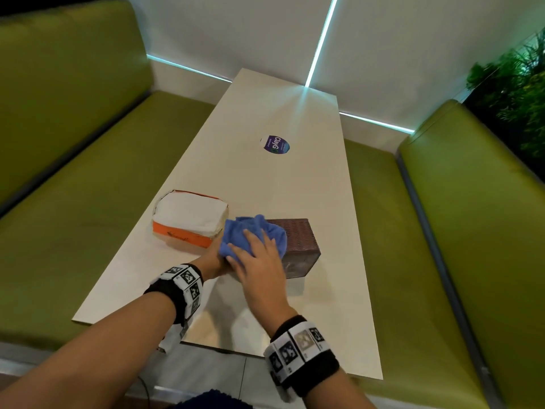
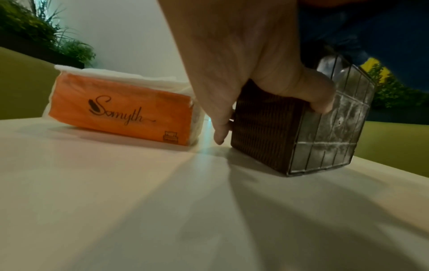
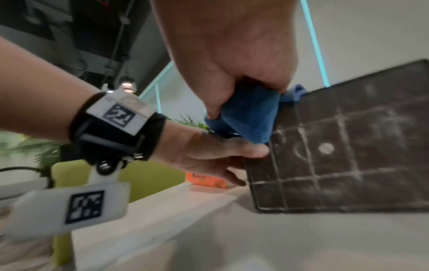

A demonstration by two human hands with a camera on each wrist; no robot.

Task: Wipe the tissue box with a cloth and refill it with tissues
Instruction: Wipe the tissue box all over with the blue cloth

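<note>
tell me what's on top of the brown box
A blue cloth, held down by the right hand, lies on the box. Beyond it, the bare woven top shows. Whatever is under the cloth and hand, such as an opening, is hidden.

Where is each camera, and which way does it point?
Head: on the head, looking down at the table; both forearms show.
Left wrist: low over the table, along the left hand gripping the tissue box; tissue pack beyond.
Right wrist: along the right hand holding the blue cloth; the left hand shows too.
Shared: both wrist views see the box's gridded face.
</note>
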